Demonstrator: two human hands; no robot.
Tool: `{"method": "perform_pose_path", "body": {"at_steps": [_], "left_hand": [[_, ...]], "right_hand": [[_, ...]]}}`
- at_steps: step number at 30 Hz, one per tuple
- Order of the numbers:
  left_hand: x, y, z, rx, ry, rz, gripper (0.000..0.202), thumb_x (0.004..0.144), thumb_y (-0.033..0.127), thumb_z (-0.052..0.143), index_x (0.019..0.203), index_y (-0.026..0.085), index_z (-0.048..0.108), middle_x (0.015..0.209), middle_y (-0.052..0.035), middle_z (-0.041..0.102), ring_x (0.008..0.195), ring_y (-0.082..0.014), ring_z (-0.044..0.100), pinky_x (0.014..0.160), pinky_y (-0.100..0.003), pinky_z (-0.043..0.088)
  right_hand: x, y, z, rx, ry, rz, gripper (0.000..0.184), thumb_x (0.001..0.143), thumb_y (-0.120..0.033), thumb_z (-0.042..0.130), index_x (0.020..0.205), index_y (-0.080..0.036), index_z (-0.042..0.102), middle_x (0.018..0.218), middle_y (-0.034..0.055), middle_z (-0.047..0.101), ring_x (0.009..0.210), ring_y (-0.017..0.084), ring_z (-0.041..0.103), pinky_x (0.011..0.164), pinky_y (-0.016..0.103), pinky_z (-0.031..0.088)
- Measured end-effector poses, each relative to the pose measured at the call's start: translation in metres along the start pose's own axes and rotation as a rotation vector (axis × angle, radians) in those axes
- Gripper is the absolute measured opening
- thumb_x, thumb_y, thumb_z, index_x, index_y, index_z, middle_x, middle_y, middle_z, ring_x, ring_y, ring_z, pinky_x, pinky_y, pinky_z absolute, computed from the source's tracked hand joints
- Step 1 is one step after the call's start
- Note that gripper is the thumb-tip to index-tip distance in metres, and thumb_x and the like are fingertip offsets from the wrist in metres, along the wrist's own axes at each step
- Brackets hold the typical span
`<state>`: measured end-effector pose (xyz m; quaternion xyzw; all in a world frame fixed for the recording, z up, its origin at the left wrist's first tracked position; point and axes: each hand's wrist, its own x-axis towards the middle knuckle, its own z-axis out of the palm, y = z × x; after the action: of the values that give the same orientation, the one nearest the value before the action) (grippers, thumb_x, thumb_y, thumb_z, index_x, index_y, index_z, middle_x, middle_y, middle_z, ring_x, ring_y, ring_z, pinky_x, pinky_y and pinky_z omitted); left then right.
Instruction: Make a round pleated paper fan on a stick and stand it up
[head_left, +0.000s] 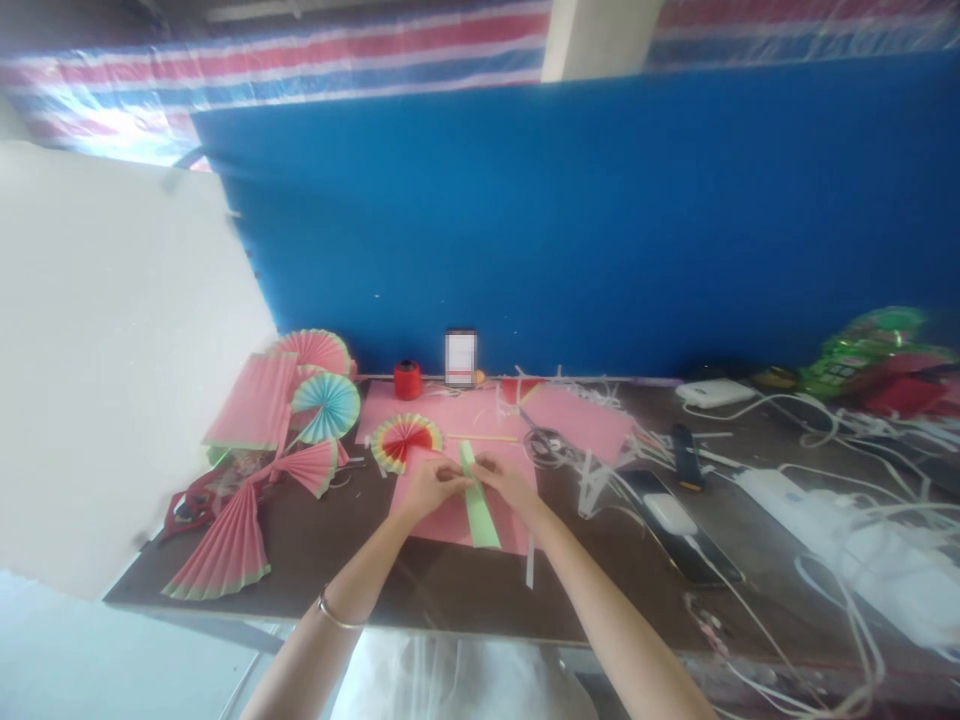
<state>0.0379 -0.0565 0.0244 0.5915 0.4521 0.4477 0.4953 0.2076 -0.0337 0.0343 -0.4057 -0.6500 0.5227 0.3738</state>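
Observation:
A folded green paper strip (480, 512) lies over a pink paper sheet (442, 520) on the brown table (450, 590). My left hand (429, 488) and my right hand (507, 480) meet at the strip's upper end, each with fingers pinched on it. A bangle sits on my left wrist. Just beyond my hands lie a small round rainbow paper fan (406, 440) and a thin wooden stick (481, 438).
Several pleated pink and blue paper fans (259, 470) lie at the left. A red thread spool (407, 380) and a phone (460, 357) stand by the blue partition (585, 220). Scissors (546, 440), paper scraps, a power strip (795, 495) and white cables fill the right side.

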Motion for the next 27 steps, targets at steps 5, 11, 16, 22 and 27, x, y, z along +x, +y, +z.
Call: {"method": "perform_pose_path", "body": {"at_steps": [5, 11, 16, 22, 27], "left_hand": [[-0.003, 0.007, 0.001, 0.047, -0.025, 0.028, 0.024, 0.064, 0.038, 0.07, 0.07, 0.015, 0.066, 0.066, -0.0028, 0.067, 0.06, -0.0145, 0.06, 0.057, -0.023, 0.046], [-0.004, 0.01, 0.002, 0.052, -0.063, 0.05, 0.026, 0.066, 0.039, 0.069, 0.077, 0.016, 0.069, 0.071, -0.0029, 0.069, 0.063, -0.015, 0.062, 0.06, -0.024, 0.048], [-0.001, 0.004, 0.001, -0.018, -0.085, 0.013, 0.029, 0.066, 0.041, 0.069, 0.078, 0.015, 0.068, 0.07, -0.0032, 0.068, 0.059, -0.0144, 0.062, 0.057, -0.024, 0.049], [0.002, 0.006, -0.002, -0.034, 0.026, 0.019, 0.03, 0.067, 0.043, 0.067, 0.07, 0.013, 0.067, 0.06, -0.0025, 0.065, 0.055, -0.0145, 0.061, 0.056, -0.025, 0.05], [0.003, 0.008, -0.005, -0.188, 0.168, -0.029, 0.03, 0.065, 0.042, 0.07, 0.074, 0.013, 0.067, 0.062, -0.0027, 0.067, 0.06, -0.0172, 0.065, 0.061, -0.029, 0.055]], "right_hand": [[0.0, 0.002, 0.002, -0.047, 0.015, -0.042, 0.038, 0.069, -0.055, 0.06, 0.069, -0.017, 0.053, 0.065, -0.0026, 0.05, 0.063, 0.013, 0.047, 0.061, 0.027, 0.036], [0.002, 0.008, 0.004, -0.06, 0.015, -0.053, 0.037, 0.07, -0.053, 0.059, 0.067, -0.018, 0.047, 0.062, -0.0048, 0.042, 0.06, 0.011, 0.042, 0.058, 0.025, 0.033], [0.003, 0.006, 0.006, -0.049, 0.041, -0.067, 0.038, 0.07, -0.053, 0.06, 0.064, -0.019, 0.043, 0.061, -0.0059, 0.038, 0.058, 0.01, 0.039, 0.057, 0.025, 0.032], [-0.002, -0.002, 0.009, 0.109, -0.005, -0.014, 0.038, 0.074, -0.056, 0.057, 0.077, -0.018, 0.056, 0.075, 0.0006, 0.057, 0.074, 0.016, 0.055, 0.071, 0.031, 0.044], [-0.008, -0.009, 0.012, 0.199, -0.065, 0.059, 0.042, 0.065, -0.05, 0.069, 0.09, -0.018, 0.059, 0.09, 0.0061, 0.064, 0.083, 0.021, 0.061, 0.069, 0.034, 0.051]]}}
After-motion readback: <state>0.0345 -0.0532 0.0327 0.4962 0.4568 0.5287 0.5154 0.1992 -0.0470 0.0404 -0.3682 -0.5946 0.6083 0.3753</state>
